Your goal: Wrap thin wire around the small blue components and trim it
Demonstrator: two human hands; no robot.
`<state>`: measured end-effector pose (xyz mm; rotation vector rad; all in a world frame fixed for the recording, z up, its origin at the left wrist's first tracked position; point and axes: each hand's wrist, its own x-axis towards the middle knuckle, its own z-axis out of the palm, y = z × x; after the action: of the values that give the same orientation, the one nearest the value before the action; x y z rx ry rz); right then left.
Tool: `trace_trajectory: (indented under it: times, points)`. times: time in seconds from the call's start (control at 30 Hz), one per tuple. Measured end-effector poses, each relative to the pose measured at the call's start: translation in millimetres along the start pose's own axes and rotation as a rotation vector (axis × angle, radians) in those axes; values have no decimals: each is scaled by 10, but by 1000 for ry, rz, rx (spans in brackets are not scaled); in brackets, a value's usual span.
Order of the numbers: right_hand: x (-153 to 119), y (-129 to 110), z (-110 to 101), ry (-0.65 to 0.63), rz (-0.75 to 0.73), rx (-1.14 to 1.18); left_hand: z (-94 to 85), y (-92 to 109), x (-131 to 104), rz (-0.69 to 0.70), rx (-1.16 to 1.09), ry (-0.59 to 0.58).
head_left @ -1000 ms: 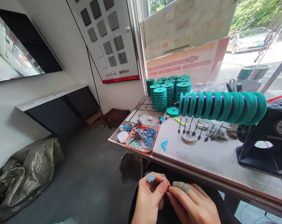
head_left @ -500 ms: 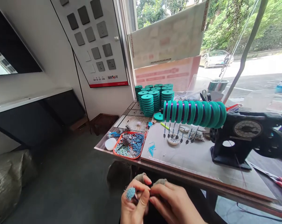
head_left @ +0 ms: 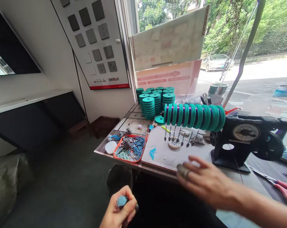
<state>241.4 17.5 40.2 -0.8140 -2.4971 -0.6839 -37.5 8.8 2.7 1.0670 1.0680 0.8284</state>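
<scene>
My left hand is closed around a bundle of thin light-blue strands, whose packed ends show above the fist. It is held low, in front of the table edge. My right hand is stretched over the front edge of the pale work board, fingers extended and a little blurred; I see nothing in it. A worn covering sits on one of its fingertips. On the board, to the left of that hand, lie several short light-blue pieces. Farther back is a small white dish of beads.
An orange-red tray with beads and blue cords stands left of the board, beside a white round lid. A black winding machine carries teal spools. More teal spools are stacked behind. Pink-handled scissors lie at right.
My hands were together at the front; the right has moved away, up and right over the board. The left has shifted lower and left with the bundle. The view has turned slightly right.
</scene>
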Motion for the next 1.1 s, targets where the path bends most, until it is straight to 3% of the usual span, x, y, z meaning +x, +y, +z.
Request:
trace_trajectory:
  times: [0.1,0.17,0.23,0.3,0.37,0.47,0.6,0.73,0.8,0.93,1.1]
  points:
    - [-143,581,-173,70,5,-94,-87,60,-18,-16,51,32]
    - [-135,658,-189,52,154,-57,-59,104,-38,13,88,46]
    - [-33,409,-108,77,207,-26,27,139,-66,87,158,44]
    - [118,-60,41,110,217,60,147,157,-98,193,231,28]
    - [255,-549,205,200,125,262,264,159,-127,302,252,78]
    - [354,-987,402,248,435,650,361,156,-149,474,232,238]
    - [317,-1032,521,304,653,896,277,239,-43,579,399,234]
    - [267,-980,527,318,770,961,-14,488,376,538,1080,265]
    - [262,-981,527,294,786,988,-183,626,660,510,1222,257]
    - [262,-993,552,308,796,989,-378,774,1092,410,1455,71]
    - [243,-1003,590,330,867,1062,-347,768,1241,321,1602,-93]
